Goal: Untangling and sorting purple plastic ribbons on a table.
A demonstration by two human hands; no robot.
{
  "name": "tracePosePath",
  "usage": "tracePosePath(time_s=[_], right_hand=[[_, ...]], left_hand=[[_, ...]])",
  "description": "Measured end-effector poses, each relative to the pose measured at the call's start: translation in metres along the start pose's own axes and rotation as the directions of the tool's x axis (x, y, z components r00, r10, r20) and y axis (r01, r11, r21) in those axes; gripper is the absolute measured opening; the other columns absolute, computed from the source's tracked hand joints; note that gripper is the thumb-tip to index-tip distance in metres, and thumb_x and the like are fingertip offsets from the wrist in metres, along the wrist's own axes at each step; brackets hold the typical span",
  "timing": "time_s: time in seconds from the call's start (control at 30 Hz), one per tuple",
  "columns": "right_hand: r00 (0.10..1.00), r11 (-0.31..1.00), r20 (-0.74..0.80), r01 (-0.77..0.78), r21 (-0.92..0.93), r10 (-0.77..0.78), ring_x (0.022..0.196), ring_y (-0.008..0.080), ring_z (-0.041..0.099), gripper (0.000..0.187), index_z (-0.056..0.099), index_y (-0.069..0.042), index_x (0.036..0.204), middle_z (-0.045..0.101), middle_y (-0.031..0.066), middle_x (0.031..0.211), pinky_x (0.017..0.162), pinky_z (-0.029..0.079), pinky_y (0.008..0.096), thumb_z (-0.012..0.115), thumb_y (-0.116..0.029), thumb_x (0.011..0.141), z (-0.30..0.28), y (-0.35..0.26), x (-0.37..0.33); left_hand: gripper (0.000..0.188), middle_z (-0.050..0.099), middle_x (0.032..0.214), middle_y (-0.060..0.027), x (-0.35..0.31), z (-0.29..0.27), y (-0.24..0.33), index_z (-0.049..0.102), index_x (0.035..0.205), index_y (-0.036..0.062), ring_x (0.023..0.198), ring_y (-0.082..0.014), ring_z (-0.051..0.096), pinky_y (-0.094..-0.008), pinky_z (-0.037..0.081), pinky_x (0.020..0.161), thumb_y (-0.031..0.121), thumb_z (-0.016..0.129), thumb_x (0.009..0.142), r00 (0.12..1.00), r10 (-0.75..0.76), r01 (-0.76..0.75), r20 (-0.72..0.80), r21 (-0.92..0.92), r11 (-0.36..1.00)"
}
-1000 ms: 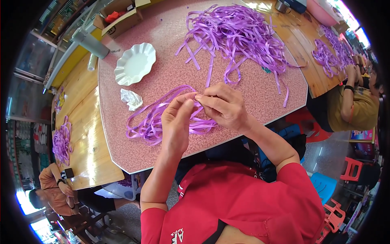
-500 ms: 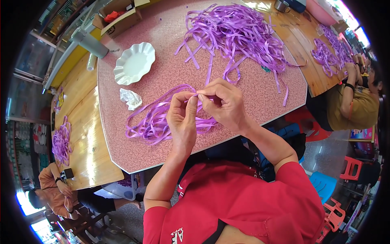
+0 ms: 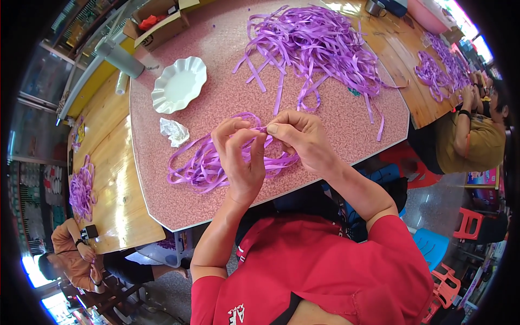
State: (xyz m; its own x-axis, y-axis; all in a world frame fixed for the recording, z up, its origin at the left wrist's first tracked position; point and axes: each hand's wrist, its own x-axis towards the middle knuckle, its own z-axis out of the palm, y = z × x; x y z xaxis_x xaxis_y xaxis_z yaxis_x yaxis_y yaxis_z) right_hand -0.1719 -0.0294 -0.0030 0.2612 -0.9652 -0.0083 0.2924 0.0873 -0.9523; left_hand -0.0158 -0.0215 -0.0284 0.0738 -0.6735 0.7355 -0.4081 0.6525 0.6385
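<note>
Above the near part of the pink speckled table [image 3: 179,208], my two hands meet fingertip to fingertip on a thin purple ribbon [image 3: 261,129]. My right hand [image 3: 306,142] pinches it between thumb and bent forefinger. On my left hand [image 3: 240,157], the thumb and one finger come together at the ribbon, while another finger is lifted away. The bit between the tips is small and mostly covered by fingers. Under and beside my hands lies a loose bundle of purple ribbons [image 3: 203,162], partly hidden by the left hand.
A big heap of purple ribbons [image 3: 319,46] lies at the far side. Left of my hands are a white scalloped dish [image 3: 180,84] and crumpled white tissue [image 3: 174,131]. Behind stand a grey tumbler [image 3: 122,58] and a cardboard box [image 3: 161,27]. People sit at left and right.
My left hand has loosened its tight pinch, lifting a finger up and to the left. The right hand has turned slightly and dipped a little, still pinching the ribbon.
</note>
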Motion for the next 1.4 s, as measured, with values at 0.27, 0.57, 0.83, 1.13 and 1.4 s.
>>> tracePosePath(time_s=[0.27,0.57,0.83,1.13,1.4], right_hand=[[0.969,0.902,0.008,0.233,-0.363,-0.247,0.07,0.0035,0.051,0.011,0.068,0.002,0.088,0.059,-0.0016,0.079,0.059,0.04,0.0212,0.064,-0.007,0.092,0.001,0.001,0.0],[0.972,0.859,0.074,0.233,-0.457,-0.224,0.069,0.0032,0.049,0.01,0.069,0.002,0.093,0.058,-0.0006,0.08,0.058,0.038,0.0219,0.066,-0.007,0.091,-0.001,-0.009,0.002],[0.939,0.801,0.17,0.343,-0.492,-0.298,0.071,0.0041,0.053,0.011,0.069,0.0,0.099,0.058,0.001,0.086,0.059,0.041,0.0207,0.066,-0.004,0.089,-0.007,-0.01,0.003],[0.977,0.871,0.115,0.21,-0.444,-0.177,0.066,0.0026,0.047,0.012,0.074,-0.001,0.096,0.056,-0.0032,0.075,0.056,0.035,0.0213,0.07,-0.01,0.09,-0.009,-0.014,0.0],[0.988,0.914,0.095,0.146,-0.377,-0.119,0.066,0.0023,0.046,0.016,0.075,-0.001,0.098,0.057,-0.0038,0.075,0.056,0.036,0.0223,0.07,-0.015,0.092,-0.01,-0.014,0.0]], left_hand=[[0.029,0.059,0.102,-0.0063,0.008,-0.009,0.007,0.06,0.099,0.0108,0.108,-0.0282,0.056,-0.0413,0.037,0.092,0.004,0.076,0.076,0.982,0.133,-0.172,0.135,0.332,0.927],[0.02,0.058,0.1,-0.0081,0.002,-0.01,-0.001,0.058,0.096,0.0063,0.1,-0.0244,0.056,-0.0368,0.041,0.091,0.001,0.071,0.081,0.988,-0.088,0.083,0.123,0.039,0.996],[0.009,0.056,0.102,-0.0044,0.001,-0.013,0.001,0.058,0.095,0.0027,0.101,-0.0129,0.051,-0.028,0.038,0.095,0.004,0.065,0.092,0.824,-0.463,0.566,0.327,-0.523,0.637],[0.008,0.057,0.103,-0.0054,-0.001,-0.014,-0.002,0.059,0.095,0.0026,0.103,-0.0147,0.052,-0.0298,0.038,0.097,0.004,0.066,0.092,0.837,-0.423,0.547,0.348,-0.518,0.657],[0.007,0.057,0.103,-0.0058,0.0,-0.014,0.001,0.059,0.095,0.0033,0.104,-0.0162,0.052,-0.0325,0.038,0.098,0.005,0.065,0.092,0.852,-0.399,0.523,0.338,-0.527,0.67]])
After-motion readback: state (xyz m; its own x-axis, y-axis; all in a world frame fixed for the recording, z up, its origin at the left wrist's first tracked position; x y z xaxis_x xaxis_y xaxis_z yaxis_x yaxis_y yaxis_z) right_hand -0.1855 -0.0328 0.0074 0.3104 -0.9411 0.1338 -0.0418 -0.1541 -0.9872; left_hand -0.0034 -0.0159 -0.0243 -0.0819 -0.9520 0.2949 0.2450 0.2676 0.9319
